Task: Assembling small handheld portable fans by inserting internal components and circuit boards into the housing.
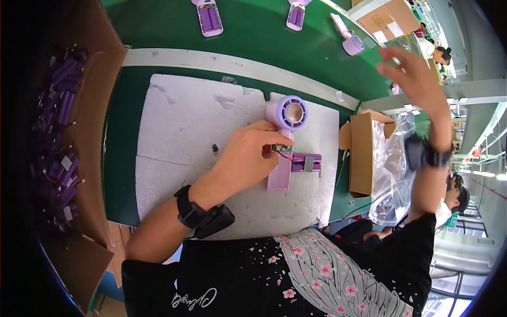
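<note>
A: Where is the lilac plastic handheld fan [285, 138] found, and by which hand is it held?

B: It is laid on the white foam pad [185, 127] on the green counter [253, 37], round head away from the person, opened handle pointed toward them. Its handle is pinched by the left hand [248, 156], fingers closed at the small circuit board [282, 148]. A purple battery cell [306, 161], wired in red, is seen just to the right.

A: And the right hand [414, 79]?

B: It is raised well apart, fingers spread, nothing held. The left is far nearer.

A: Packages?

B: A brown cardboard box of purple cells [63, 132] is set at left; a plastic-lined brown carton [369, 153] at right.
</note>
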The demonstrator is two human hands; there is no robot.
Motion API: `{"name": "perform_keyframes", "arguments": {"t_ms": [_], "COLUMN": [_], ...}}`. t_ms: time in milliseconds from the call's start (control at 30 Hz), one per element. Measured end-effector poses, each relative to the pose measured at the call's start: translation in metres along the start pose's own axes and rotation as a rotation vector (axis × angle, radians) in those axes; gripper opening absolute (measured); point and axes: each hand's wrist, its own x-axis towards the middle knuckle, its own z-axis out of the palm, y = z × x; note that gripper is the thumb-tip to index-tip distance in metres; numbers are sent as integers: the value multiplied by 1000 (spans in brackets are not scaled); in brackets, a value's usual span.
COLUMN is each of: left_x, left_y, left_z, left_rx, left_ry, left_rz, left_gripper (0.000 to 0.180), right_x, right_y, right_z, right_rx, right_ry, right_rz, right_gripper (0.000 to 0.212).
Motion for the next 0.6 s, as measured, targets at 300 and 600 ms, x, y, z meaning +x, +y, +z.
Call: {"name": "perform_keyframes", "arguments": {"t_ms": [300, 600], "left_x": [3, -2], "left_y": [-1, 2], "left_z": [14, 9], "left_rx": [-10, -4], "left_ry": [-3, 13], "left_rz": [89, 59], "left_gripper": [34, 34], "right_x": [192, 124], "right_y": [263, 75], "right_z": [133, 67], "right_rx": [-239, 21], "right_ry": [195, -304], "right_rz": [99, 285], "right_gripper": [79, 64]}}
